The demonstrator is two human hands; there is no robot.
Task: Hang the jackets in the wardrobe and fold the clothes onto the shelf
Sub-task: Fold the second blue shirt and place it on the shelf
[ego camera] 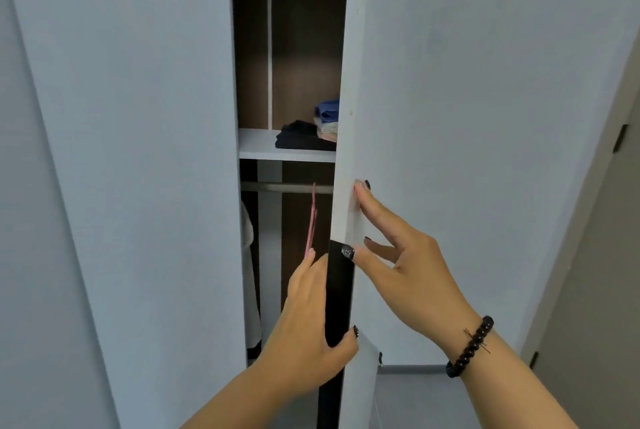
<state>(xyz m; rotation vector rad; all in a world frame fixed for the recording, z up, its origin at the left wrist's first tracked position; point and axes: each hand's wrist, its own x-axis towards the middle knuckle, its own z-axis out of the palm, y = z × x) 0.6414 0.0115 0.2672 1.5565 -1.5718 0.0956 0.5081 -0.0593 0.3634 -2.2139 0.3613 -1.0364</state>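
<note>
The person is working the right door (450, 116) of the wardrobe, which is standing partly ajar beside the left door (138, 151). The left hand (308, 317) is gripping the door's black handle strip (339, 290), fingers reaching behind the edge and thumb curling round its front. The right hand (405, 272) is lying spread against the door, fingers straight and apart, fingertips touching the pale edge just above the strip; it is holding nothing. A bead bracelet (471, 347) is sitting on that wrist.

Through the gap, folded clothes (311, 130) are resting on the shelf (259, 146): a dark pile, with blue and pale pieces stacked just beside it. Below the shelf, a pink hanger (312, 220) is hanging from the rail (277, 187), and a white garment (251, 272) is showing at the left, partly hidden.

Judging by this, the step in hand is moving the door, though whether it is opening or closing cannot be told. The next move is calling for a steady swing on the strip, with fingers kept out of the gap.
</note>
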